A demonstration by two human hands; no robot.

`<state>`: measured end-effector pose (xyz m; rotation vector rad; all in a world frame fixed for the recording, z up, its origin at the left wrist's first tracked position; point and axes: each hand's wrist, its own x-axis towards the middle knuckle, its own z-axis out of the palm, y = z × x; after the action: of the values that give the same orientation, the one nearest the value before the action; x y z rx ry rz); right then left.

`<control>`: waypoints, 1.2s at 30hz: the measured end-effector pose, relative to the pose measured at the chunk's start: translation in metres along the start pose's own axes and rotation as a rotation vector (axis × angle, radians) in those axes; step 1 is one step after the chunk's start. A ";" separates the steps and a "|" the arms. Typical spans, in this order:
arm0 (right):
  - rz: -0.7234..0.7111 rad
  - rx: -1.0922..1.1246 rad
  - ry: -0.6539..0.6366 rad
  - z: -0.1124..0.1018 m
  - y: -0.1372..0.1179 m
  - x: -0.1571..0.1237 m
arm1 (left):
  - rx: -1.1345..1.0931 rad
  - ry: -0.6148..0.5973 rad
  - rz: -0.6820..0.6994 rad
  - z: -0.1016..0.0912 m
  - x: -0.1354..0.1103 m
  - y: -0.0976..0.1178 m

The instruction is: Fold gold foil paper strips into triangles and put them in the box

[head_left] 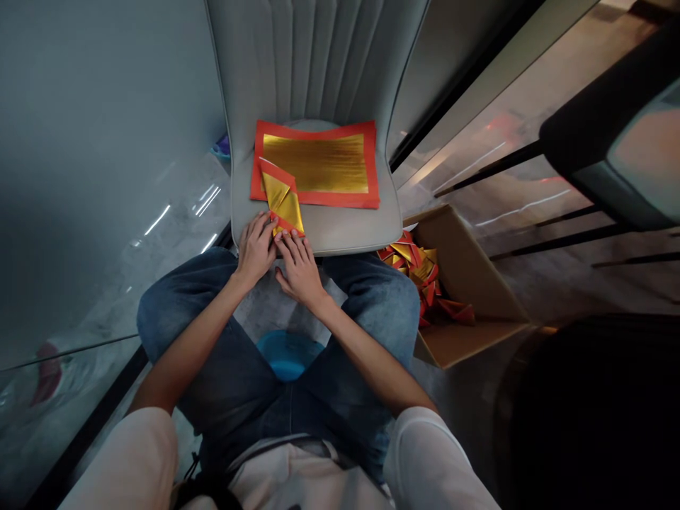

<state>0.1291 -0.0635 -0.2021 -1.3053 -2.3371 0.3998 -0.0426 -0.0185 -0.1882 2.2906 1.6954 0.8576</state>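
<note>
Grey padded chair (355, 230): at its front edge, I angle left hand (256, 248) and right hand (302, 273) together, fingertips on folded red-and-gold paper (283, 195), grip unclear.

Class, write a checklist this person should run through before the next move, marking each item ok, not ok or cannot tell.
1. Left hand touching the folded paper: ok.
2. Right hand touching it too: ok.
3. Flat red-and-gold sheets on the chair seat: ok.
4. Folded paper clear of those sheets: not ok, its far end overlaps them in view.
5. Cardboard box open: ok, with folded pieces inside.
6. Crease beneath fingertips sharp: cannot tell, covered.
</note>
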 end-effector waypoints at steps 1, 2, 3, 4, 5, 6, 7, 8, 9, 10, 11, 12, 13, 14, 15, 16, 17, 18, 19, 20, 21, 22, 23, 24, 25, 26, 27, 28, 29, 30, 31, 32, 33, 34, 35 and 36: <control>-0.008 0.012 -0.005 -0.001 0.002 -0.001 | -0.002 0.002 -0.005 0.000 0.000 0.000; -0.012 0.023 -0.006 -0.002 0.004 -0.002 | -0.006 0.002 -0.009 0.000 0.000 0.001; -0.012 0.031 -0.004 -0.003 0.006 -0.003 | -0.009 0.001 -0.013 0.000 0.001 0.001; -0.004 0.037 0.000 -0.005 0.007 -0.005 | -0.012 0.000 -0.016 0.000 0.001 0.002; 0.008 0.039 0.005 -0.006 0.009 -0.006 | -0.014 -0.001 -0.020 0.000 0.001 0.002; 0.021 0.039 0.009 -0.008 0.010 -0.008 | -0.015 -0.002 -0.022 0.000 0.001 0.003; 0.031 0.036 0.009 -0.009 0.010 -0.009 | -0.016 -0.002 -0.024 -0.001 0.000 0.003; 0.037 0.031 0.005 -0.010 0.010 -0.010 | -0.017 -0.003 -0.026 -0.001 0.000 0.004; 0.039 0.024 -0.002 -0.011 0.010 -0.011 | -0.018 -0.006 -0.027 -0.001 0.000 0.004; 0.040 0.015 -0.009 -0.012 0.010 -0.011 | -0.021 -0.010 -0.031 -0.001 0.000 0.004; 0.041 0.006 -0.016 -0.012 0.010 -0.011 | -0.023 -0.016 -0.035 -0.002 0.000 0.004; 0.043 -0.002 -0.021 -0.012 0.010 -0.011 | -0.026 -0.020 -0.041 -0.002 -0.001 0.004; 0.045 -0.009 -0.023 -0.012 0.010 -0.011 | -0.028 -0.023 -0.046 -0.002 -0.001 0.005; 0.047 -0.014 -0.023 -0.011 0.010 -0.011 | -0.029 -0.026 -0.050 -0.002 -0.001 0.005; 0.047 -0.019 -0.019 -0.011 0.010 -0.011 | -0.030 -0.027 -0.051 -0.002 -0.001 0.005; 0.047 -0.023 -0.013 -0.010 0.010 -0.011 | -0.029 -0.027 -0.051 -0.002 -0.001 0.005; 0.046 -0.027 -0.008 -0.009 0.009 -0.011 | -0.027 -0.027 -0.050 -0.002 -0.001 0.005; 0.048 -0.032 -0.003 -0.008 0.009 -0.011 | -0.024 -0.027 -0.048 -0.003 -0.001 0.005; 0.052 -0.039 0.001 -0.007 0.008 -0.012 | -0.019 -0.027 -0.045 -0.003 -0.001 0.006; 0.059 -0.048 0.006 -0.006 0.007 -0.012 | -0.013 -0.027 -0.040 -0.003 -0.001 0.006; 0.068 -0.058 0.010 -0.004 0.005 -0.013 | -0.005 -0.026 -0.035 -0.003 -0.001 0.007; 0.077 -0.069 0.014 -0.003 0.004 -0.013 | 0.003 -0.027 -0.030 -0.003 -0.001 0.007; 0.085 -0.080 0.017 -0.002 0.002 -0.013 | 0.011 -0.028 -0.028 -0.003 -0.001 0.007; 0.091 -0.091 0.021 0.000 0.001 -0.014 | 0.016 -0.029 -0.029 -0.002 -0.001 0.008; 0.095 -0.101 0.025 0.001 -0.001 -0.014 | 0.017 -0.030 -0.032 -0.002 -0.001 0.008; 0.100 -0.109 0.029 0.002 -0.002 -0.014 | 0.015 -0.032 -0.037 -0.002 -0.001 0.008; 0.106 -0.114 0.035 0.002 -0.003 -0.013 | 0.010 -0.035 -0.042 -0.001 -0.001 0.008; 0.114 -0.118 0.041 0.003 -0.004 -0.013 | 0.004 -0.038 -0.047 -0.001 -0.001 0.009; 0.123 -0.119 0.046 0.003 -0.005 -0.013 | -0.001 -0.041 -0.050 -0.001 0.000 0.009; 0.131 -0.120 0.049 0.003 -0.006 -0.012 | -0.003 -0.044 -0.051 -0.001 0.000 0.009; 0.138 -0.121 0.050 0.003 -0.006 -0.012 | -0.001 -0.046 -0.051 -0.002 0.000 0.009; 0.143 -0.125 0.047 0.003 -0.007 -0.011 | 0.003 -0.047 -0.050 -0.002 0.000 0.009; 0.145 -0.132 0.042 0.003 -0.006 -0.011 | 0.007 -0.047 -0.049 -0.003 0.000 0.009; 0.144 -0.143 0.036 0.003 -0.006 -0.011 | 0.010 -0.047 -0.046 -0.003 0.000 0.009; 0.142 -0.154 0.030 0.003 -0.006 -0.011 | 0.010 -0.047 -0.044 -0.004 0.001 0.009; 0.138 -0.165 0.023 0.003 -0.005 -0.012 | 0.006 -0.048 -0.041 -0.005 0.001 0.009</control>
<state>0.1290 -0.0763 -0.2054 -1.5456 -2.3089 0.2363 -0.0380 -0.0218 -0.1804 2.2535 1.7208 0.7837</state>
